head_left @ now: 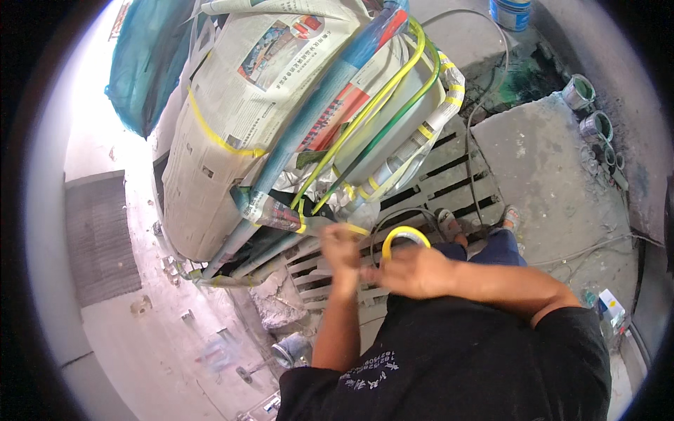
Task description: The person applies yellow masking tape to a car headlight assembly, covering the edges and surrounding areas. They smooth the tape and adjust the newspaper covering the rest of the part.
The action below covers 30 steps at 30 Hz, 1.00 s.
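Observation:
My right hand [418, 272] is closed on a roll of yellow tape [406, 237], whose ring stands up above the fingers. My left hand [340, 251] is blurred by motion, its fingers curled at a short yellow tape strip [358, 229]. Just beyond it is a large curved body wrapped in newspaper [239, 119], its paper edges held with yellow tape. Closest to my left hand is a paper-covered end of a bar [277, 214] with yellow tape around it. Yellow-green curved strips [365, 116] run along the wrapped body, and a paper-wrapped tube [404, 158] bends beside them.
A slotted grate [449, 168] lies under the wrapped body. Opened cans [595, 126] stand on the right, with a blue can [510, 14] farther back. A cable [472, 140] crosses the floor. Teal sheeting [144, 67] hangs at upper left; a grey mat [102, 235] lies below it.

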### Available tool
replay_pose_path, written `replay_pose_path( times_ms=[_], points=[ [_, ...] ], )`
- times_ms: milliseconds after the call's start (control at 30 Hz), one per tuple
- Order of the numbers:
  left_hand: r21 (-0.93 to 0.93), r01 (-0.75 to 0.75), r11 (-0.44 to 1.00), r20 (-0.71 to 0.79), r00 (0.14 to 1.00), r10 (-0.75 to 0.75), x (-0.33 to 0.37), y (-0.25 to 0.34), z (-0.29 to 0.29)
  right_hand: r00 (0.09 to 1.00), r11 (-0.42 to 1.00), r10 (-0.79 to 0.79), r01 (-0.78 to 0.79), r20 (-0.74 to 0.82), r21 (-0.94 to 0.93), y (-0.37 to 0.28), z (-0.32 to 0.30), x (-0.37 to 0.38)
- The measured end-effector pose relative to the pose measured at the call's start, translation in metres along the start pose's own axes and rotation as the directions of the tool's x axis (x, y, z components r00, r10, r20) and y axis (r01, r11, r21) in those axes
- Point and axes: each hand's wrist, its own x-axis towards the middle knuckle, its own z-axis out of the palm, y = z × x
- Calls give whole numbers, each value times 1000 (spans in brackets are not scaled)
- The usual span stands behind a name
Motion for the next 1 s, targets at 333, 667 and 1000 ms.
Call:
replay_pose_path(
  times_ms=[333,667,1000],
  points=[
    [313,-207,927,82,978,190,51,51,-55,982,978,155,-168,107,124,10,-8,-38],
    [-212,-22,977,-41,999,14,40,-2,-8,795,843,392,-512,464,166,53,16,-37],
    [64,67,996,71,995,-71,59,-15,-25,927,768,331,-374,179,520,129,113,36]
  ],
)
